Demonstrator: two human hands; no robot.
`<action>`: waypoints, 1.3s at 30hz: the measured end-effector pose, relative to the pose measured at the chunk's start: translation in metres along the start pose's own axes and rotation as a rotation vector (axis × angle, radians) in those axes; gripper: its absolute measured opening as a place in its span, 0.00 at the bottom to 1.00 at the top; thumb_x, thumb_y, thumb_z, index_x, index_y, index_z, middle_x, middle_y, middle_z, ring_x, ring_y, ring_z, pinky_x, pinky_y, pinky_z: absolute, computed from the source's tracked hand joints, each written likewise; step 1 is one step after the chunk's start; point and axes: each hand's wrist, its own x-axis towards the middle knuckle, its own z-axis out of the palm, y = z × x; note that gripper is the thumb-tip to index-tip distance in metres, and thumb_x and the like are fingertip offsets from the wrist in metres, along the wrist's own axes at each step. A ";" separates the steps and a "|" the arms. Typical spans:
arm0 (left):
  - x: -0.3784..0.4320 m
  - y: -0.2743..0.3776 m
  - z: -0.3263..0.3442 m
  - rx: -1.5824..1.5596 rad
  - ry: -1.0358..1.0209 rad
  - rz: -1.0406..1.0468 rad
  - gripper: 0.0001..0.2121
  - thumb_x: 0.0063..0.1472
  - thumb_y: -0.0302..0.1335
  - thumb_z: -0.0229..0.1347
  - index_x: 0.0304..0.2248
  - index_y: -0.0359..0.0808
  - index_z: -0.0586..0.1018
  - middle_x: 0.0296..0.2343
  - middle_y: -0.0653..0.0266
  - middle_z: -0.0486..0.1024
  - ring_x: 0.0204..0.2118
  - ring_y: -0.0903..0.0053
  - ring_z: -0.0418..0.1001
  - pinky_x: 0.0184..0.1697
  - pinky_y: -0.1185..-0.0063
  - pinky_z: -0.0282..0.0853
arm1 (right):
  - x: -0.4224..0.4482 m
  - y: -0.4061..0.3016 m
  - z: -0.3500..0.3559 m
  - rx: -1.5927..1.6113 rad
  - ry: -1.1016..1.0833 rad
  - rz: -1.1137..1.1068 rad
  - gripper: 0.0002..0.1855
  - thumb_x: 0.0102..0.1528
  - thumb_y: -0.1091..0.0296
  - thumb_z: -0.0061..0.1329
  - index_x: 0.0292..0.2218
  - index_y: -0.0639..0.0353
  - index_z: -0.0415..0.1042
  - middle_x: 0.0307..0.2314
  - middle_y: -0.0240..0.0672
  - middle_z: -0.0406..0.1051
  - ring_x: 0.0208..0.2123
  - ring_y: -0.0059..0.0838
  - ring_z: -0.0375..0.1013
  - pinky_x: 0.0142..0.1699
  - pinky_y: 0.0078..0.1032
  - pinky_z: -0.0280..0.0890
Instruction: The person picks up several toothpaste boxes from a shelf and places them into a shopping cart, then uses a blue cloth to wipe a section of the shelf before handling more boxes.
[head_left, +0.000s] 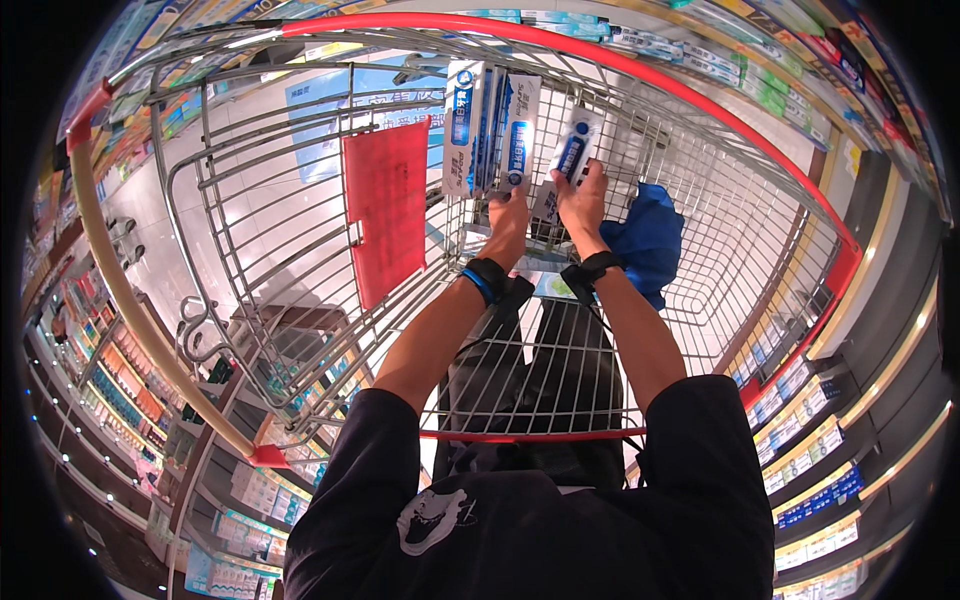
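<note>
My right hand (581, 199) grips a white and blue toothpaste box (576, 142) by its lower end, inside a wire shopping cart (292, 202). Just to its left, my left hand (507, 225) has its fingers on the lower end of another toothpaste box (519, 127); part of that grasp is hidden. This box is at the right of a row of similar boxes (459, 127) packed side by side. Below my right hand, one more white box (546, 204) is partly covered. A crumpled blue cloth or bag (649, 240) lies to the right of my right wrist.
The cart has a red rim (480, 22), a red plastic panel (390, 210) and a tan handle bar (127, 300). Stocked shelves (810, 465) curve along the right, with more shelves (127, 375) at the left. A blue floor sign (319, 124) shows through the wires.
</note>
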 end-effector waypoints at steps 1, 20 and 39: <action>0.015 -0.013 -0.006 -0.012 0.017 0.000 0.25 0.62 0.41 0.56 0.49 0.26 0.73 0.34 0.53 0.79 0.36 0.70 0.75 0.41 0.70 0.69 | -0.002 -0.013 -0.006 0.051 -0.014 0.010 0.35 0.53 0.48 0.64 0.51 0.57 0.63 0.44 0.48 0.69 0.47 0.52 0.71 0.49 0.44 0.67; 0.047 -0.033 -0.030 -0.729 -0.389 -0.162 0.26 0.75 0.48 0.34 0.54 0.34 0.68 0.49 0.56 0.75 0.51 0.58 0.77 0.59 0.63 0.70 | 0.022 -0.033 0.014 0.301 -0.457 -0.381 0.40 0.62 0.58 0.54 0.68 0.57 0.51 0.53 0.58 0.67 0.55 0.56 0.69 0.57 0.40 0.68; 0.025 -0.037 -0.070 1.191 -0.744 0.771 0.29 0.62 0.51 0.58 0.53 0.37 0.76 0.49 0.51 0.77 0.53 0.59 0.75 0.61 0.63 0.63 | -0.003 0.049 -0.039 -0.338 -1.403 -0.377 0.40 0.54 0.38 0.59 0.57 0.58 0.66 0.46 0.50 0.73 0.46 0.49 0.75 0.51 0.38 0.69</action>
